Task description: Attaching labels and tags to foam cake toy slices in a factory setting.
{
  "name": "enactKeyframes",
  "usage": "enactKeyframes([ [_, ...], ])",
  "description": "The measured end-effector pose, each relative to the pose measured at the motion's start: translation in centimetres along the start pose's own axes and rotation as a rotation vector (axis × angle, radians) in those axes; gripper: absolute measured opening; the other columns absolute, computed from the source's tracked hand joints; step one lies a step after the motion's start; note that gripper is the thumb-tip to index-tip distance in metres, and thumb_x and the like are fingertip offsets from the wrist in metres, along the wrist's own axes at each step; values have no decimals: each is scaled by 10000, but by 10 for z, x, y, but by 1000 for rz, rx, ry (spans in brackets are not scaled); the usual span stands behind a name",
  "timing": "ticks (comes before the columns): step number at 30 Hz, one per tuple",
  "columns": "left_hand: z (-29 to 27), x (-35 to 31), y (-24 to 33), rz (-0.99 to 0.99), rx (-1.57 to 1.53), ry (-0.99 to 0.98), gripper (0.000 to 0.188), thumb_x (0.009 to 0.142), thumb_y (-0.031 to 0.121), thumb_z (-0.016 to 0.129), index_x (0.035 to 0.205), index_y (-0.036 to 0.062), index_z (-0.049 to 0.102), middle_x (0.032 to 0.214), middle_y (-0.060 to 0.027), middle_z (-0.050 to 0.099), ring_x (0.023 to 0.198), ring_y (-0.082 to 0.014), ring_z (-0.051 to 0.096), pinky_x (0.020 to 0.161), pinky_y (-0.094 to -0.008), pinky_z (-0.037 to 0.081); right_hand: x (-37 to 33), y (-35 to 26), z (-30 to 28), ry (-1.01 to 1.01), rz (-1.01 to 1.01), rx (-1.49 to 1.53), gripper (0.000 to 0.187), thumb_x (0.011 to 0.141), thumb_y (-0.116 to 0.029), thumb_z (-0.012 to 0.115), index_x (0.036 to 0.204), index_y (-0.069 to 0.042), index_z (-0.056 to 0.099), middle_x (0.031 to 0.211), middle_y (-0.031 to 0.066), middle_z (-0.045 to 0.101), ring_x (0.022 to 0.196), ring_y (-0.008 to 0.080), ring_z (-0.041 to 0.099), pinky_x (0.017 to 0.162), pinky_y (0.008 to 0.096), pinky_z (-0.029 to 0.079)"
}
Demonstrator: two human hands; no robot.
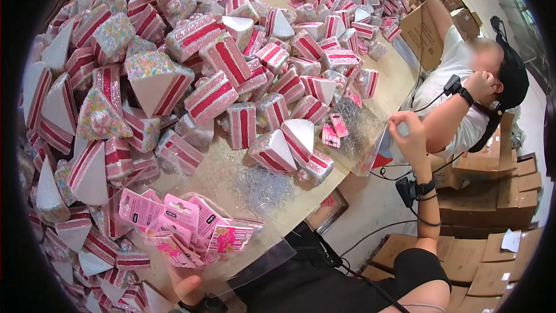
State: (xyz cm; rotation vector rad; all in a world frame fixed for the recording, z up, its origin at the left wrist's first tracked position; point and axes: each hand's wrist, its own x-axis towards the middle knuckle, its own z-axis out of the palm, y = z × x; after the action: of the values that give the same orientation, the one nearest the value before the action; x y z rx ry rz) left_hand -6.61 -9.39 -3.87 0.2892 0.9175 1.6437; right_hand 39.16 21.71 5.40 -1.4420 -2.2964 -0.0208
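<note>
My left hand (186, 283) is at the near table edge, against the lower end of a heap of pink printed cards (184, 213). Its thumb shows, but the cards hide most of the fingers, so its grip is unclear. My right hand (410, 138) is raised off the table's right edge, thumb and fingertips pinched together. Anything between them is too fine to make out. Closest to the cards are glittery toy cake slices (273, 152) with pink and red layers and white sides, and a tangle of thin clear loops (263, 186).
Many more cake slices (159, 78) are piled over the table (231, 258). A second bundle of loops (353, 123) lies near the right edge beside two small pink cards (335, 130). A co-worker (457, 93) is at the right, among cardboard boxes (486, 255). Black cables (370, 233) hang between.
</note>
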Motion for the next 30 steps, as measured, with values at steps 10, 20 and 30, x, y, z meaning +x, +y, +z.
enactKeyframes([
  [10,-14,-4,-3,-25,27,51,1097,641,192,772,1561,49,191,1412,-186,445,1233,-363,501,956,-482,479,47,-39,-55,138,-438,-571,196,741,24,694,879,-37,568,983,70,676,1044,297,634,853,397,529],
  [20,-19,-7,-15,95,-101,94,1044,633,201,670,1555,8,220,1491,-195,411,1358,-347,434,1131,-459,350,47,-48,-41,237,-255,-272,207,758,41,735,812,-50,557,915,66,698,981,285,653,824,384,517],
  [30,-29,-14,-16,78,-138,86,1055,630,220,608,1569,0,180,1539,-211,365,1402,-363,396,1153,-492,334,53,-58,-65,341,-284,-355,182,784,36,726,812,-31,559,952,73,701,966,272,644,847,400,513],
])
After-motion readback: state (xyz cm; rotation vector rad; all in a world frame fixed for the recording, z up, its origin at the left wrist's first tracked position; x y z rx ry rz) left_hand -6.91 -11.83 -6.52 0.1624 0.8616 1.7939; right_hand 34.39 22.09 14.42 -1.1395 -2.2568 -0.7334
